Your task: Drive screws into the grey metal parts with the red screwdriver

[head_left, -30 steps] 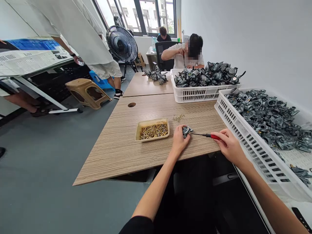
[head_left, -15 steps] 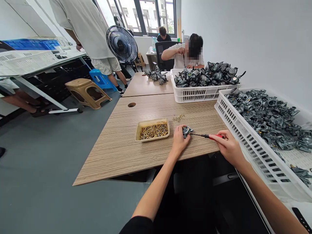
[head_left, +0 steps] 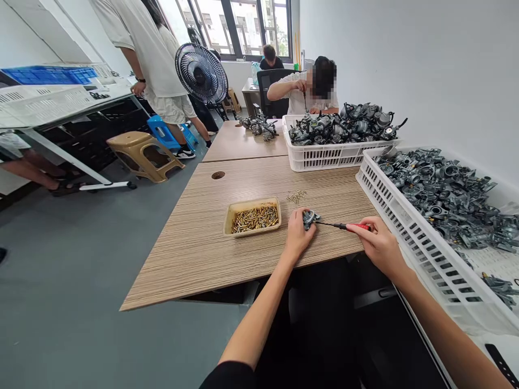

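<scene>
My left hand (head_left: 298, 232) is closed around a small grey metal carburetor body (head_left: 310, 217), holding it on the wood-grain table (head_left: 190, 243). In my right hand (head_left: 379, 243) is a screwdriver (head_left: 353, 227) with a red and black handle. Its dark shaft points left, and the tip meets the right side of the carburetor body. The exact contact spot is too small to make out. Left of my left hand stands a cream plastic tub (head_left: 227, 220) full of small brass-coloured parts. A loose pile of similar brass parts (head_left: 297, 196) lies just beyond the carburetor body.
A white crate (head_left: 409, 221) heaped with grey metal bodies runs along my right. Behind the table's far half, a co-worker (head_left: 300, 97) sits by another white crate (head_left: 324, 162) of carburetors. More carburetors (head_left: 259, 127) lie there. A fan (head_left: 201, 74) and tan stool (head_left: 140, 154) stand left.
My hands, the carburetor body and the screwdriver keep nearly the same pose. At the left, the standing person has shifted slightly to the right, and another person shows behind.
</scene>
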Motion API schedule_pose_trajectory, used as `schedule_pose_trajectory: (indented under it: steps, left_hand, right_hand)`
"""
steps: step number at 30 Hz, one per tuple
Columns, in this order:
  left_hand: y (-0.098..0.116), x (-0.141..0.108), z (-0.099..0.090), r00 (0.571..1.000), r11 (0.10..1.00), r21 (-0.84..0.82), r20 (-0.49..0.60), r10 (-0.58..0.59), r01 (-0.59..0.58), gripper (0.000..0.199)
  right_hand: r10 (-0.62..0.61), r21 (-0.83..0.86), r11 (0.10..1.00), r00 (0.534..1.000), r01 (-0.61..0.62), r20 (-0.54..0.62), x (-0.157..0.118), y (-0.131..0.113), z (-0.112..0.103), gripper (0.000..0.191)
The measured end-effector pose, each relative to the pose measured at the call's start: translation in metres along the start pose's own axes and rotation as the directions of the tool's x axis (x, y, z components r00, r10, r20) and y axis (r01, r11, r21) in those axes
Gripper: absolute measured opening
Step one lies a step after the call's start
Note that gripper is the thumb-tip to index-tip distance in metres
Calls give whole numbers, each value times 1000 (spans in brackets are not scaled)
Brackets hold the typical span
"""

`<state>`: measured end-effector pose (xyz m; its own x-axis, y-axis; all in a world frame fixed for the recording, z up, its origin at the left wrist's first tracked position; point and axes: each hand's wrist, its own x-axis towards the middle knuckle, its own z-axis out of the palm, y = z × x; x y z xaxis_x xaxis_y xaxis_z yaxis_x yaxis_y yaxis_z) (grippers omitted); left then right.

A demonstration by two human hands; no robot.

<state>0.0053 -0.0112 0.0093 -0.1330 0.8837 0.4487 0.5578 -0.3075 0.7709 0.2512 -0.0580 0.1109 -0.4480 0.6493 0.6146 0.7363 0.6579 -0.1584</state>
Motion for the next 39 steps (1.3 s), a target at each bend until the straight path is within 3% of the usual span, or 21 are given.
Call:
schedule_pose_trajectory:
  steps: [10,29,39]
  left_hand:
    - [1,0,-1,1000,1000,-20,5,-19,19,37]
    - [-1,0,0,1000,1000,5,-4,-3,3,37]
    - [-1,0,0,1000,1000,16,1,-7,7,36]
  right_hand:
    - [41,32,999,999,-42,16,-1,2,1,34]
    - [112,20,993,975,-118,192,-1,-4,-3,32]
    - [311,122,922,890,-368,335,0,-3,2,24]
